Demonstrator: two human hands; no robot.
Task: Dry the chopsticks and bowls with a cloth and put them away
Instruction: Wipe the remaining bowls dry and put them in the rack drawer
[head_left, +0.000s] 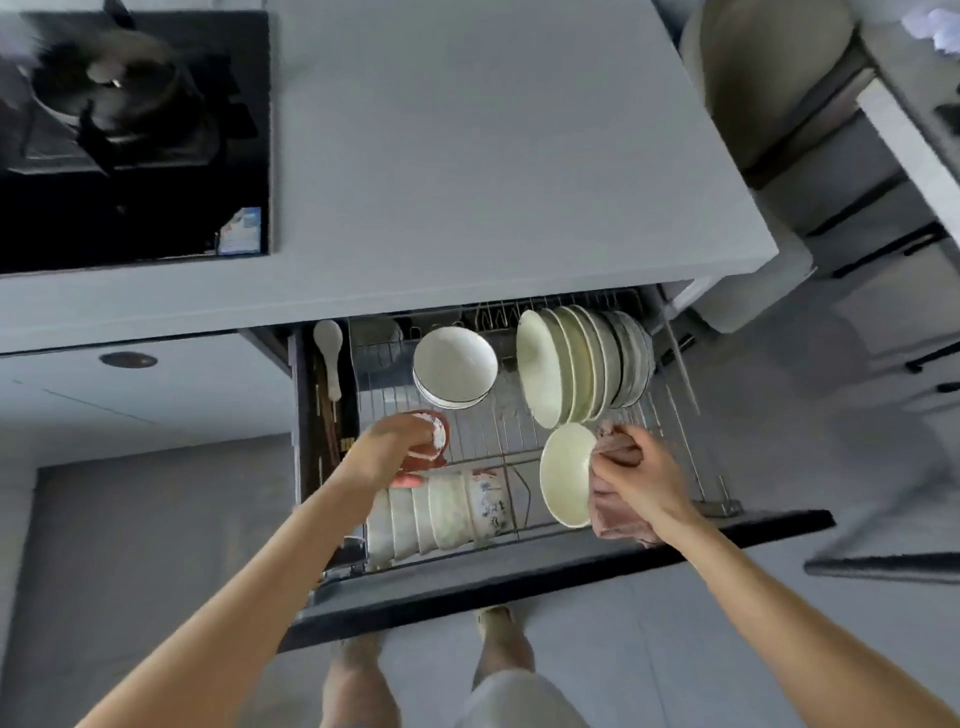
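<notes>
Over the open drawer rack (519, 457), the left hand (395, 441) grips a red bowl (434, 439) for stowing. The right hand (636, 478) pinches a pale bowl (566, 473) together with the cloth (615, 514).

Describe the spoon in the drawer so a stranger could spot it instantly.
Find the open pull-out drawer under the grey countertop. In its narrow left compartment lies the white ceramic spoon, bowl end toward the counter; its neighbours are thin dark chopsticks.

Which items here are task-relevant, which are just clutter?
In play: red bowl in left hand; white plate and pink cloth in right hand; drawer rack; chopsticks.
Idle: stove, white spoon, countertop.
</notes>
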